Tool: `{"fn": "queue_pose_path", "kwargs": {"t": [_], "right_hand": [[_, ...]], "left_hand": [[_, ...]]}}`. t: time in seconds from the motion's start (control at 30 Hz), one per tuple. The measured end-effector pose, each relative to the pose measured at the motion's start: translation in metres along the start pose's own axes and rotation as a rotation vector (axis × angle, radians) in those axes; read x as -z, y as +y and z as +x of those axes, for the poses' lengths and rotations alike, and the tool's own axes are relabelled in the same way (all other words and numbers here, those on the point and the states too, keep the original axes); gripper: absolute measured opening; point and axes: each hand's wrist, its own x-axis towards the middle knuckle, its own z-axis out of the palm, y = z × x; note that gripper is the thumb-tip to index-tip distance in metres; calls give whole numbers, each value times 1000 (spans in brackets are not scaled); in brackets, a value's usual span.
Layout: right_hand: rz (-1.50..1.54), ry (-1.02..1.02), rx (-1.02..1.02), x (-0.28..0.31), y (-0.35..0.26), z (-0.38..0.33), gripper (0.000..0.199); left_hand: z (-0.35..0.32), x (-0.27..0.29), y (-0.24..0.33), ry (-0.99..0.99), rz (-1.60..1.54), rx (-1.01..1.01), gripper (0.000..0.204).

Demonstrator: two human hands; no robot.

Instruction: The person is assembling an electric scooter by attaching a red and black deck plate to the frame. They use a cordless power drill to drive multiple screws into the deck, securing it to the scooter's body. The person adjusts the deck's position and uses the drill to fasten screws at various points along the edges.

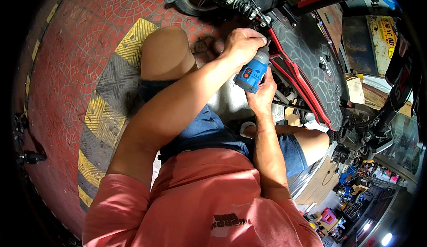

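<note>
Right hand (263, 93): grip closed round blue plastic drill (252, 72), near far end of scooter deck's (307, 53) red left edge; deck top black, crackle-textured. Left hand (242, 46) at drill's nose, can't tell if gripping. Wheel (183, 2) beyond; ribbed yellow-black strip (104, 121) on patterned red floor (62, 87).

The drill (251, 75) has a smooth plastic body. Beside the glossy red trim (311, 97), the deck (321, 51) looks matt and textured; the paving (66, 73) is rough, the ramp (104, 119) ridged, the shorts (202, 127) denim.
</note>
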Motion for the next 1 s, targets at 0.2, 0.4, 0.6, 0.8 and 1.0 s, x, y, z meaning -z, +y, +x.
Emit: {"fn": "queue_pose_path", "kwargs": {"t": [0.2, 0.4, 0.6, 0.8, 1.0], "right_hand": [[16, 36, 4, -14, 2, 0, 32], [33, 29, 2, -15, 4, 3, 30], [55, 27, -1, -17, 6, 6, 28], [63, 65, 46, -22, 8, 9, 28], [89, 62, 40, -25, 10, 12, 31]], "left_hand": [[4, 18, -15, 40, -82, 24, 15], [5, 19, -17, 4, -88, 74, 16], [7, 18, -19, -7, -78, 54, 16], [7, 20, -14, -15, -127, 59, 17], [5, 14, 1, -76, -46, 71, 20]]}}
